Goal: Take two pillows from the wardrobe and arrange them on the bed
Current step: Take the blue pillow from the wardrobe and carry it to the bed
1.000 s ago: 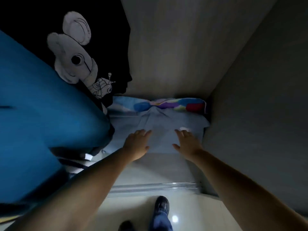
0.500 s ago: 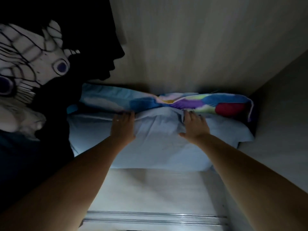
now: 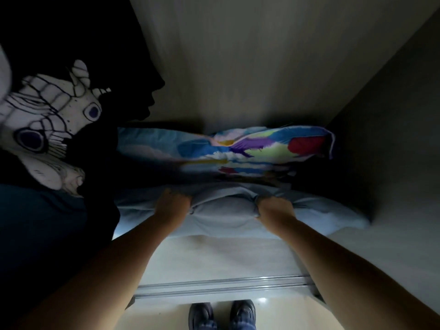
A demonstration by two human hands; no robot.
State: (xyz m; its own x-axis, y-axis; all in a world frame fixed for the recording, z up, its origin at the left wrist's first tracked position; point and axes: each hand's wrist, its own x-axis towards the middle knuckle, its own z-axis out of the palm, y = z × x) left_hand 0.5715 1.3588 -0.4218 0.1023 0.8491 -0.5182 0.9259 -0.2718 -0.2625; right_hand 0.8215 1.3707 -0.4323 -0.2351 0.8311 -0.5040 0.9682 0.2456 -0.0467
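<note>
A pale blue pillow lies on the wardrobe floor in front of me. My left hand and my right hand both clutch bunched fabric along its far edge, about a hand's width apart. Behind it, against the back wall, a second pillow with a multicoloured print of blue, purple, green and red stands on its edge, partly hidden by the near pillow.
Dark hanging clothes, one a black garment with a white cartoon print, crowd the left side. The wardrobe's side wall closes the right. A metal sliding-door track runs along the front edge, with my shoes just outside.
Both hands went from lying flat on the pale blue pillow to gripping its far edge in fists. The pillow has bunched up between them and pulled away from the printed pillow.
</note>
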